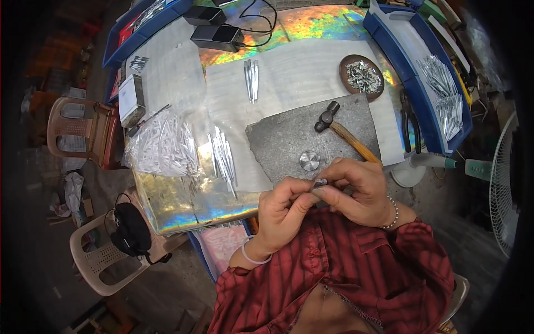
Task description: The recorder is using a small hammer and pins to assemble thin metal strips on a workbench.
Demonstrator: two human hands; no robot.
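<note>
Left-hand grip (285,211) is pinching a small silver-grey metal piece (320,182) between thumb and fingers; right-hand grip (359,189) is pinching it from the other side. Piece is sitting between both sets of fingertips, in front of the red striped shirt (300,256), partly hidden, exact shape too small to tell.

Just beyond the hands, a round silver disc (310,160) is lying flat on a grey slab (283,133). Ball-peen hammer (351,140) is also lying on the slab, head pointing away, the wooden handle's near end reaching toward the right hand. Slab is resting on white sheeting (300,64) over the table (167,209).

Brown bowl (343,83) is holding many small silver pieces, just beyond the slab's far right corner. Black-handled pliers (411,119) are lying near the right blue tray (401,64), which is holding bundles of silver strips (445,106). Left of the slab, loose silver strips (223,158) are fanning out beside a clear plastic bag (161,147); another few strips (252,80) are lying farther back. Beaded bracelet (394,214) is circling the right wrist, pale bangle (257,259) the left.
</note>
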